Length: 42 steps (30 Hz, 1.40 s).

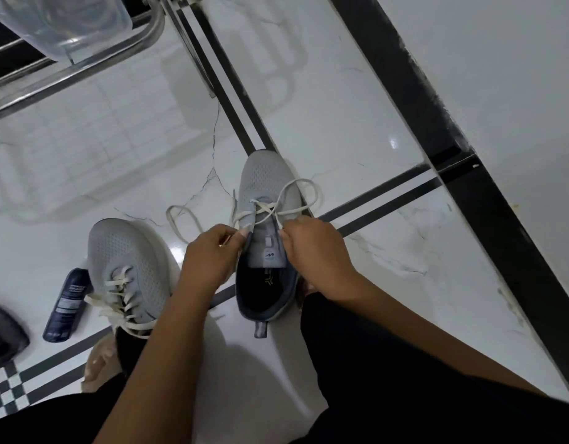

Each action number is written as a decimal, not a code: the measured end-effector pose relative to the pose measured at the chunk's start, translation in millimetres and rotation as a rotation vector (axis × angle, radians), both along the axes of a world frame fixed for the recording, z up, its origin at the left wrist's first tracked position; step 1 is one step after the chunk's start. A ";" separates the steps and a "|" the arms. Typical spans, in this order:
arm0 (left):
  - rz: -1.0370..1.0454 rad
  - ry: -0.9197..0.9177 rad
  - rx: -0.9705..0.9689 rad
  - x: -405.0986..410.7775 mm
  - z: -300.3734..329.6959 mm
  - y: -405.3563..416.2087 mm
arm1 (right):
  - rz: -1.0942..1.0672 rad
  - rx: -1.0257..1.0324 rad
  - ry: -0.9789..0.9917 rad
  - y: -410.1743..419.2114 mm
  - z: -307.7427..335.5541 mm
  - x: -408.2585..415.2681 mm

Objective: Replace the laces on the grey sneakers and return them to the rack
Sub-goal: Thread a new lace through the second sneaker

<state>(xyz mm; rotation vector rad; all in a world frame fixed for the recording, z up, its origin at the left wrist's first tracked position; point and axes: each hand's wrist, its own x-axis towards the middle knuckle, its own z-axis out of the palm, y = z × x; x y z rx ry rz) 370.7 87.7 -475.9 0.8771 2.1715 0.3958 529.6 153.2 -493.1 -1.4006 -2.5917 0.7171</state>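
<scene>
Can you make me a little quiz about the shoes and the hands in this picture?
1. True or false: the sneaker on the left already has its lace threaded up.
2. What lies on the floor beside that sneaker: A) a dark blue bottle, B) a red ball, C) a book?
3. What do the left hand and right hand both pinch?

Key: 1 true. 2 A, the dark blue bottle. 3 The white lace of the sneaker in the middle.

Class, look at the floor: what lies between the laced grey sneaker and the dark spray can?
Nothing: in the head view the spray can lies right against the laced sneaker's side, with no gap showing.
</scene>
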 end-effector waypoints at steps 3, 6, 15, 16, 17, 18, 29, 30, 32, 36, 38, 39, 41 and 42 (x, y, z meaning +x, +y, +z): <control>0.166 -0.030 0.039 9.5 -9.1 1.7 | 0.017 0.021 -0.017 1.6 -1.0 0.8; 1.004 -0.539 0.386 -16.3 -2.5 -3.1 | 0.000 0.056 0.004 2.4 -1.3 6.4; 0.249 -0.130 0.019 -34.3 0.3 -7.6 | 0.004 0.050 0.002 2.4 -4.5 6.4; 0.089 -0.079 -0.021 -21.7 -4.7 -2.4 | 0.006 0.051 0.001 2.3 -3.8 6.6; 0.015 -0.060 -0.045 -10.2 -6.3 3.0 | 0.009 0.048 -0.003 2.1 -3.5 7.1; -0.010 -0.046 -0.056 -2.2 -7.1 6.4 | 0.014 0.041 -0.009 1.8 -3.0 6.7; 0.069 0.080 -0.334 -34.5 -12.5 -11.2 | 0.023 0.004 -0.007 0.8 -4.3 7.2; -0.025 0.115 -0.396 -30.3 -10.8 -6.9 | 0.027 0.001 -0.014 1.4 -4.8 7.0; -0.110 0.255 -0.376 -23.8 -9.2 0.4 | 0.030 -0.004 -0.020 1.5 -5.6 7.7; -0.161 0.318 -0.046 -16.1 -8.8 24.5 | 0.027 -0.003 -0.009 1.5 -4.6 9.2; -0.225 0.270 -0.072 -13.6 -11.0 35.4 | 0.038 -0.008 -0.011 1.9 -3.6 8.5; -0.255 0.252 -0.135 -12.9 -12.2 38.7 | 0.044 -0.009 -0.016 2.3 -3.2 8.1; -0.304 0.213 -0.247 -13.7 -13.2 41.3 | 0.050 -0.011 -0.026 3.1 -1.9 7.9; -0.280 0.160 -0.257 -15.0 -11.6 42.5 | 0.052 -0.021 -0.031 3.5 -1.4 8.0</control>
